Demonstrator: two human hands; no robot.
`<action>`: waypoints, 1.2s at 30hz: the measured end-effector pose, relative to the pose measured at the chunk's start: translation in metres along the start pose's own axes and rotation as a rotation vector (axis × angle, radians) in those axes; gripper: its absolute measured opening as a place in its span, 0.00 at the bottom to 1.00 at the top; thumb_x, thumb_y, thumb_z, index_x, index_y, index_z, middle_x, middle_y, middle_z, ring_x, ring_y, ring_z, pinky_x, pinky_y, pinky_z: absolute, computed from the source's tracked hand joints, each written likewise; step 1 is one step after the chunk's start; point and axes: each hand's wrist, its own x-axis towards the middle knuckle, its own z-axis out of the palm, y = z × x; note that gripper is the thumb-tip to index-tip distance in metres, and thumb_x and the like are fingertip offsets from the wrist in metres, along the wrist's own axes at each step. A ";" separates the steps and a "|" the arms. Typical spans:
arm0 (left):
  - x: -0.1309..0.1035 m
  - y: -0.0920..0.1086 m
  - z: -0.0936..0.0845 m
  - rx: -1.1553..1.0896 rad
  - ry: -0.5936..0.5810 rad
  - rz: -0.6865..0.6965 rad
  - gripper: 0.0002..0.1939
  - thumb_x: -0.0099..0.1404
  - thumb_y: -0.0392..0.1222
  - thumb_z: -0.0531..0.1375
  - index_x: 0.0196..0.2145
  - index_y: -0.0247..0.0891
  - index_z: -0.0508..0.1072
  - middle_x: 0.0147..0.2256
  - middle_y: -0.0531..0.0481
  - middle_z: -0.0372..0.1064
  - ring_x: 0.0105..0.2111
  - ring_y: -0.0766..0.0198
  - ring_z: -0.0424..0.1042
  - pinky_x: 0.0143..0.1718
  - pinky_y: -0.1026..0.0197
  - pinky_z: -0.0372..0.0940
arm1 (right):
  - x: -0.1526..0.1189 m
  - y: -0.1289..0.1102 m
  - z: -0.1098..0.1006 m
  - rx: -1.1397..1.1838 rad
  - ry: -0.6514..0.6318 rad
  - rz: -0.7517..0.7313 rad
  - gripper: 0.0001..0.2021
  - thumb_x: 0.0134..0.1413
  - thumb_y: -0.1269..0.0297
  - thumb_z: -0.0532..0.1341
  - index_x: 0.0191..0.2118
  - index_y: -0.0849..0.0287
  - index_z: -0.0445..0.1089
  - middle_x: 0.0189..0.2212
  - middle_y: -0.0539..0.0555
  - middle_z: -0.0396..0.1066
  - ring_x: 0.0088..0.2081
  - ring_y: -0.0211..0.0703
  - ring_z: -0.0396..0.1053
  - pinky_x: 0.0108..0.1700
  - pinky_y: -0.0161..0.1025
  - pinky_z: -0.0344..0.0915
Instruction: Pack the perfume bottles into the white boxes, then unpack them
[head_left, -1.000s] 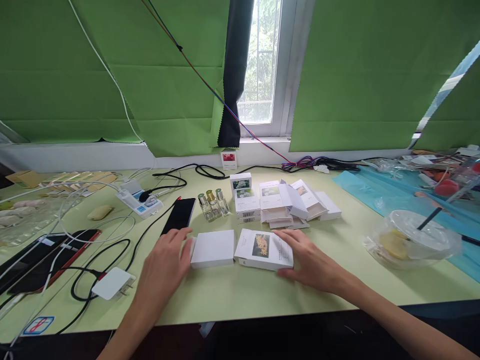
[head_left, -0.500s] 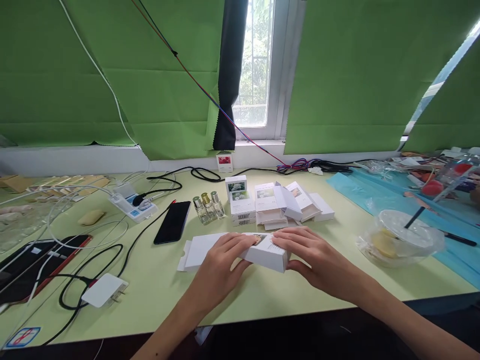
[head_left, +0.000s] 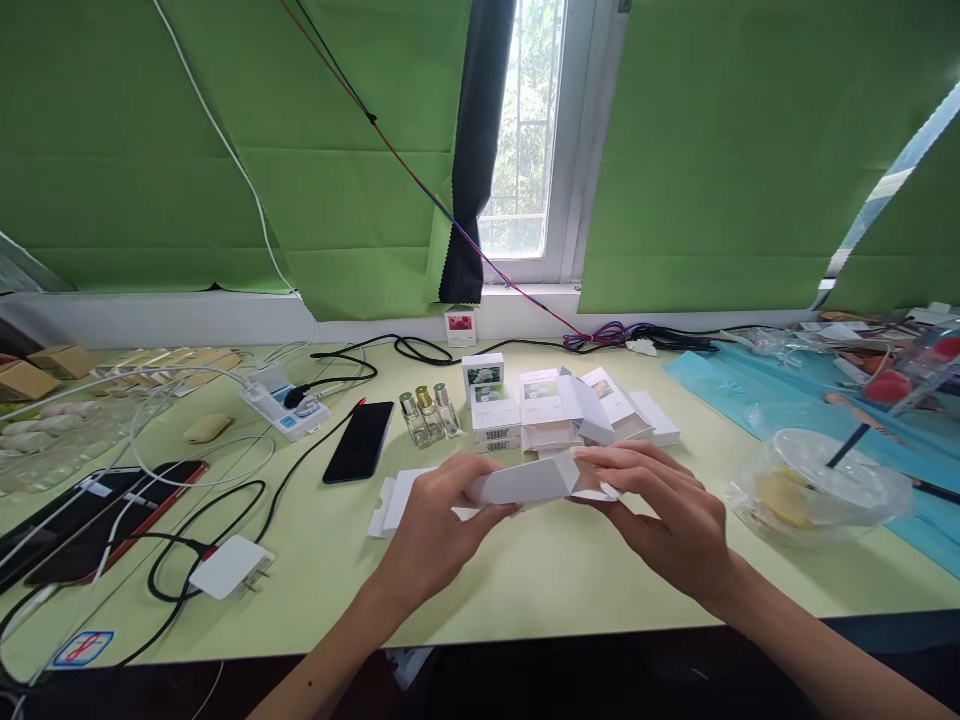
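Note:
A white cardboard box [head_left: 525, 482] is held just above the table between my two hands. Gripping its left part is my left hand [head_left: 442, 520], thumb below and fingers over the top. My right hand [head_left: 664, 510] pinches the flaps at its right end, which stands open. Partly hidden behind my left hand, another white carton [head_left: 401, 498] with a flap sticking out lies on the table. Beyond are several white boxes with flower pictures, some in a stack [head_left: 493, 412], others in a loose heap [head_left: 600, 405]. Left of the stack stand three small glass bottles [head_left: 430, 418].
A dark phone [head_left: 358, 442] lies left of the bottles. Cables, a white charger [head_left: 232, 567] and a power strip [head_left: 289, 412] cover the left side. On the right, a bagged drink cup with a straw [head_left: 817, 485] stands beside blue plastic sheeting [head_left: 765, 400].
The held box has been raised and turned, and its right end has come open with the flaps out. My right hand has shifted to those flaps. The view has swung slightly left.

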 end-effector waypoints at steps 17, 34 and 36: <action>0.005 -0.060 -0.048 0.421 0.274 -0.117 0.18 0.66 0.56 0.59 0.43 0.40 0.75 0.42 0.45 0.77 0.38 0.54 0.76 0.41 0.54 0.70 | 0.015 0.064 0.004 -0.397 0.057 0.176 0.13 0.67 0.72 0.54 0.46 0.56 0.76 0.43 0.58 0.82 0.45 0.50 0.79 0.47 0.45 0.72; -0.017 -0.086 -0.069 0.105 0.029 -0.466 0.26 0.62 0.65 0.56 0.43 0.41 0.73 0.26 0.50 0.73 0.26 0.59 0.69 0.26 0.62 0.60 | -0.011 0.074 0.070 -0.453 -0.327 0.282 0.13 0.72 0.61 0.54 0.45 0.63 0.74 0.48 0.67 0.73 0.56 0.60 0.68 0.63 0.62 0.60; -0.016 -0.084 -0.070 -0.036 0.103 -0.479 0.27 0.62 0.65 0.58 0.45 0.40 0.73 0.25 0.51 0.72 0.24 0.61 0.68 0.24 0.63 0.60 | -0.008 0.055 0.081 -0.354 -0.152 0.189 0.12 0.71 0.62 0.56 0.52 0.61 0.71 0.51 0.67 0.71 0.59 0.60 0.66 0.61 0.62 0.63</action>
